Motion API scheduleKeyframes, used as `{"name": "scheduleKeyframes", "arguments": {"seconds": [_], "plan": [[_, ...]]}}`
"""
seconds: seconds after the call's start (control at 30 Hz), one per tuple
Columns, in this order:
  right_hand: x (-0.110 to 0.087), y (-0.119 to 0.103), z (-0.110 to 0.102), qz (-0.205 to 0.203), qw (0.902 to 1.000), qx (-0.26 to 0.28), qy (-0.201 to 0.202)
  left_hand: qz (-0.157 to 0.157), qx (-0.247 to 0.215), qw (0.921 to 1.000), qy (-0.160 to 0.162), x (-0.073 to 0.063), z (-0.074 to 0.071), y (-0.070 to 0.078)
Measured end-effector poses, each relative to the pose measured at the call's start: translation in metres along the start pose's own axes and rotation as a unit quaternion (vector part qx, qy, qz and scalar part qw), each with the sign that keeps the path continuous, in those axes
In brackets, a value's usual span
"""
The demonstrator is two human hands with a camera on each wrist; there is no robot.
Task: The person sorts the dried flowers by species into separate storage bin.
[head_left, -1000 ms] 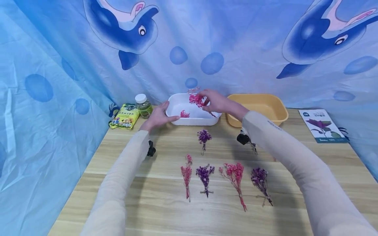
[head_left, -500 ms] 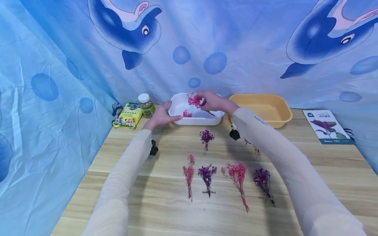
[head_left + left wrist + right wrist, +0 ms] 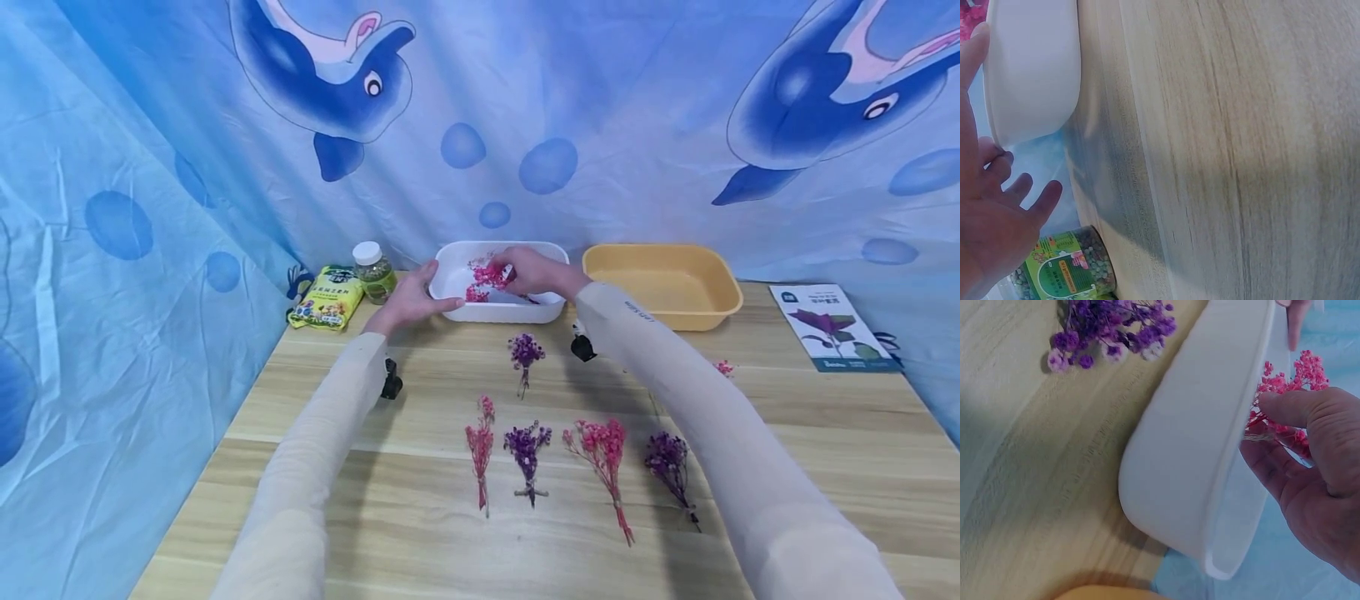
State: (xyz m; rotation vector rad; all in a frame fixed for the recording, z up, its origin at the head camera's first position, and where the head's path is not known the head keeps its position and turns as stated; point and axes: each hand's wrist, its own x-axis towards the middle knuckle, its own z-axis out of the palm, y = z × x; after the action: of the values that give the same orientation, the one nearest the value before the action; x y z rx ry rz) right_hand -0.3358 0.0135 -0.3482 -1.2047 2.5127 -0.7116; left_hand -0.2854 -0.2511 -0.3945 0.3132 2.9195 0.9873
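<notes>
My right hand reaches down inside the white basin and pinches a bunch of pink dried flowers between thumb and fingers. More pink flowers show low in the basin beside it. My left hand rests against the basin's left end, its thumb on the front rim and its other fingers spread; in the left wrist view a fingertip touches the rim's corner. In front of the basin lies a small purple bunch. Nearer lie a thin pink bunch, a purple bunch, a fuller pink bunch and another purple bunch.
A yellow basin stands right of the white one. At the left are a white-lidded jar of pellets and a yellow bag. A leaflet lies far right. Pink blooms show behind my right forearm. A dolphin-print curtain hangs behind.
My right hand has lowered the pink bunch from above the white basin down into it. My left hand has stayed at the basin's left end. The head view has shifted slightly.
</notes>
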Motion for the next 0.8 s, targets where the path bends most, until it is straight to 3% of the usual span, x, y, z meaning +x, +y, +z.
{"name": "scheduleKeyframes", "arguments": {"seconds": [0.2,0.43,0.63,0.8], "plan": [[0.007,0.003,0.009,0.006,0.9996,-0.019,-0.019,-0.002,-0.003,1.0,-0.001,0.0,0.001,0.0],[0.008,0.01,0.009,-0.029,0.9979,-0.051,0.026,-0.001,-0.012,0.9999,0.004,0.0,0.001,0.002],[-0.013,0.011,-0.005,0.002,0.9955,-0.027,0.091,0.0,-0.003,1.0,0.001,0.0,0.0,0.003],[-0.045,0.013,-0.019,0.03,0.9905,0.022,0.133,-0.007,0.006,0.9999,-0.006,0.0,-0.001,0.004]]}}
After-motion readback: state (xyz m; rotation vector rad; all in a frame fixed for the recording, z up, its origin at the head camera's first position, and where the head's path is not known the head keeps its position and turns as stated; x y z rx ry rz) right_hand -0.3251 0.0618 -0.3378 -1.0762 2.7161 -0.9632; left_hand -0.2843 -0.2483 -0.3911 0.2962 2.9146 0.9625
